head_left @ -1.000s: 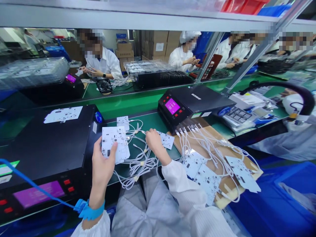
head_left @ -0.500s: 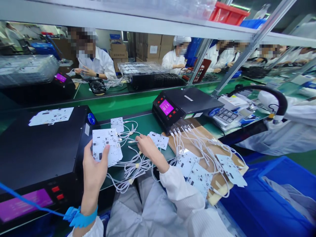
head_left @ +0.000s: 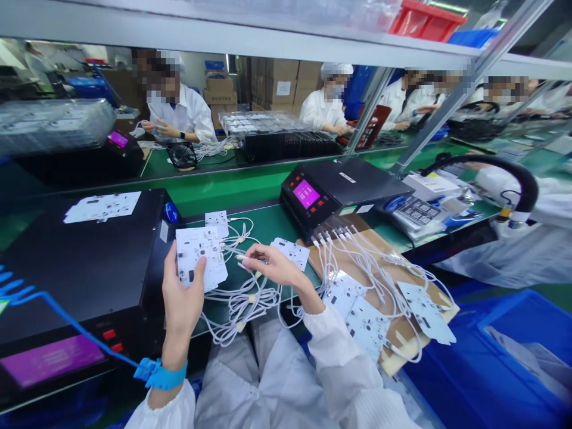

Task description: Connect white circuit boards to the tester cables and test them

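My left hand grips a white circuit board, thumb across its face and fingers behind its left edge. White cables run close to the board's right edge; whether one is plugged in there I cannot tell. To the right, my right hand pinches the plug end of a white cable, a short gap from the board. Below my fingers lies a bundle of coiled white cables. A smaller board rests behind the held one, and another board lies just beyond my right hand.
A black tester stands at left with white boards on top. Another tester has cables running to boards on a cardboard sheet. A blue bin is at lower right. Co-workers sit across the bench; a metal shelf hangs overhead.
The view has shifted slightly, moving everything a little to the right. My right hand has turned, its fingers now more visibly pinched on the cable end. My left hand still holds the board.
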Demonstrator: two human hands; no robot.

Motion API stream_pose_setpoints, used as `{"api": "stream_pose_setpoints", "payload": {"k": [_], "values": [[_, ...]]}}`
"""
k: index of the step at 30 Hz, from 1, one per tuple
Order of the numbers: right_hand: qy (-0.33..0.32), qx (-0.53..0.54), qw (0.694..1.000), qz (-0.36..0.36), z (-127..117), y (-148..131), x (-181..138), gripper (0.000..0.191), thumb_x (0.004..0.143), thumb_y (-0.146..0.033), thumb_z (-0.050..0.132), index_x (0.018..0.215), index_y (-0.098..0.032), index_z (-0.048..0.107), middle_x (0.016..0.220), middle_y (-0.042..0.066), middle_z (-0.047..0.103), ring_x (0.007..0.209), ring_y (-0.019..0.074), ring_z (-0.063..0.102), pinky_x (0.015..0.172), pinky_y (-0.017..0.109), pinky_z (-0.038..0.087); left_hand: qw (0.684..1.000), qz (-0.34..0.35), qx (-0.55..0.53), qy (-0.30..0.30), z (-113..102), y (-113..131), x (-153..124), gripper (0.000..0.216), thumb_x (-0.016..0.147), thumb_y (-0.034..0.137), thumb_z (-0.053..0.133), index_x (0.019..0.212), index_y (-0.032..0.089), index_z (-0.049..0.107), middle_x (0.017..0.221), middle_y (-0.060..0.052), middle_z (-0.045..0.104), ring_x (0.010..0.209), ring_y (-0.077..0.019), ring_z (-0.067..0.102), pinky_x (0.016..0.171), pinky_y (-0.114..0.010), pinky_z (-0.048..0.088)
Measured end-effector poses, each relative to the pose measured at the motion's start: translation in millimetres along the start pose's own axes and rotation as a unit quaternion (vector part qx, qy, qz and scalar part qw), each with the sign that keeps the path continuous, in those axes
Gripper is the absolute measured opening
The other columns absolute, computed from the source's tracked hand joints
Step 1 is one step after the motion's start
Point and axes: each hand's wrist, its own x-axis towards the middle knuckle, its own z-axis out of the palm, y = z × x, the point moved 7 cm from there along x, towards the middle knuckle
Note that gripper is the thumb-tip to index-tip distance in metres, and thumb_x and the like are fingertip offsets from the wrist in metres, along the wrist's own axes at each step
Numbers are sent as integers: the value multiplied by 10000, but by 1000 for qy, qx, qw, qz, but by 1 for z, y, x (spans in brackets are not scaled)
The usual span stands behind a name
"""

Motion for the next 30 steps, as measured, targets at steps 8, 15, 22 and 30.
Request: {"api": "stream_pose_setpoints", "payload": {"k": [8,15,22,30], "values": [[197,-75,977,-20,-7,5,-6,309,942,-510,697,939,-220,803,821,15,667,714,145,543,673,296,420,1000,3,-11,-2,-1,5,-4,757,935,487,713,1602,253,441,1582,-121,542,1436,-285,557,1197,-393,478],[199,-55,978,-38,0,2,-7,300,921,-523,728,939,-247,844,810,29,673,742,162,563,688,307,452,999,-19,-24,-27,3,4,-6,766,916,490,739,1596,266,466,1562,-106,569,1417,-296,579,1111,-383,560],[190,-36,981,-32,-2,1,-8,311,915,-532,733,941,-245,848,824,29,686,753,163,567,701,310,449,998,-23,-43,-40,7,-1,-6,763,928,485,729,1604,267,450,1559,-98,574,1409,-273,588,1162,-384,516],[175,-36,983,-29,-3,3,-9,324,917,-551,727,929,-251,848,822,26,686,755,162,562,679,305,432,998,-34,-44,-35,7,-2,-7,790,922,504,730,1609,245,439,1568,-118,561,1416,-278,582,1149,-375,525]]}}
